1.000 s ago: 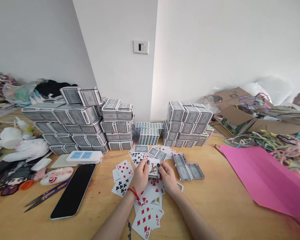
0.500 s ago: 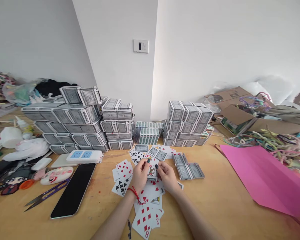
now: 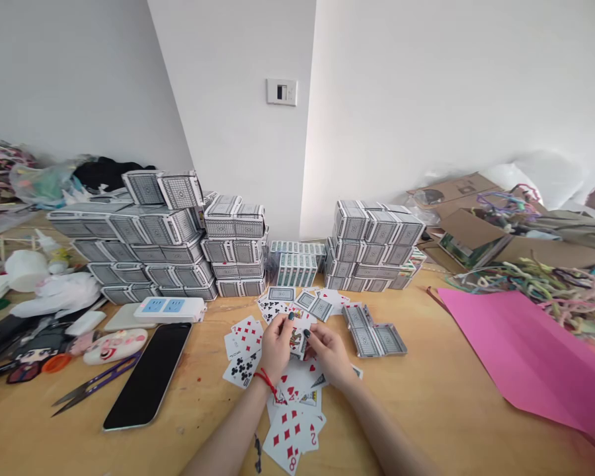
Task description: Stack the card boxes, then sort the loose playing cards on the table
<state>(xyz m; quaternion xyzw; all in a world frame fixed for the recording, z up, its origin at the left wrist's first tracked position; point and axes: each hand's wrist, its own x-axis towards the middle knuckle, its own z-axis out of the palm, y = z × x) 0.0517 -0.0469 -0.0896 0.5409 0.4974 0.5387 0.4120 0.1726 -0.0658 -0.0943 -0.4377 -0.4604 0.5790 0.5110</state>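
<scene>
My left hand (image 3: pixel 276 345) and my right hand (image 3: pixel 328 350) meet over the middle of the wooden table (image 3: pixel 441 396). Together they pinch a small stack of playing cards (image 3: pixel 296 340) with a face card on top, left fingers along its left edge, right fingers on its right edge. A red string circles my left wrist. Loose playing cards (image 3: pixel 292 423) lie face up beneath and around both hands, several more face down behind them. An opened card box (image 3: pixel 371 338) lies just right of my right hand.
Stacked grey card boxes (image 3: pixel 143 244) stand at back left, more card boxes (image 3: pixel 371 248) at back right. A black phone (image 3: pixel 149 373), scissors (image 3: pixel 86 390) and a white power strip (image 3: pixel 168 309) lie left. Pink paper (image 3: pixel 525 357), cardboard boxes and coloured cords fill the right.
The stack of cards has tilted and turned between my fingers, and my right hand has shifted slightly along its edge. The camera view has drifted a little.
</scene>
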